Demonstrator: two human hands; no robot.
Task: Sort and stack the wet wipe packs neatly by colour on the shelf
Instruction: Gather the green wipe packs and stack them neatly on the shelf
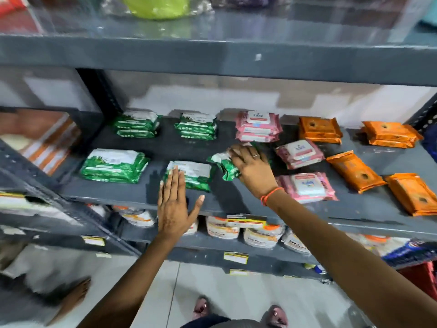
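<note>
On the grey shelf (pixel 151 147) green wet wipe packs lie in stacks at the left: two at the back (pixel 136 125) (pixel 196 126) and one at the front left (pixel 113 165). My left hand (pixel 173 209) lies flat, fingers straight, with its fingertips on a front green pack (pixel 192 174). My right hand (pixel 251 169) grips a crumpled green pack (pixel 223 165) just right of it. Pink packs form a back stack (pixel 259 126), with two loose ones (pixel 299 153) (pixel 307 187). Orange packs (pixel 319 130) (pixel 390 134) (pixel 354 171) (pixel 413 194) lie at the right.
A shelf above holds a lime-green object (pixel 156 7) and wrapped goods. The shelf below carries white and orange pouches (pixel 262 235) and price tags (pixel 236 256). A dark upright post (pixel 99 91) stands at the back left. Another person's foot (pixel 75 297) is on the floor at the left.
</note>
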